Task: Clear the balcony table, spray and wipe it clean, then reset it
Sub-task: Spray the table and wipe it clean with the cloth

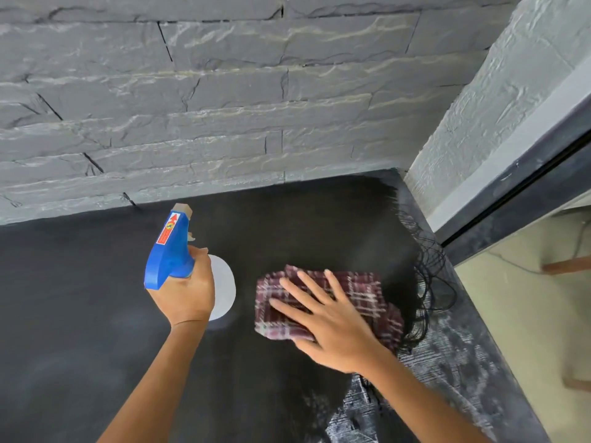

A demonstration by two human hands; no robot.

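1. Two hands work over the dark table [80,298], which abuts a grey stone wall [224,107].
2. Grip, left hand [188,292]: fingers curled round the neck of a blue-headed spray bottle [168,260], at mid-table.
3. Grip, right hand [329,327]: fingers straight and spread, holding nothing, pressing a plaid cloth [364,289] flat on the table's right part.

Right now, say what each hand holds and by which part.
Left hand grips the spray bottle by its neck. Right hand presses flat on the checked cloth.
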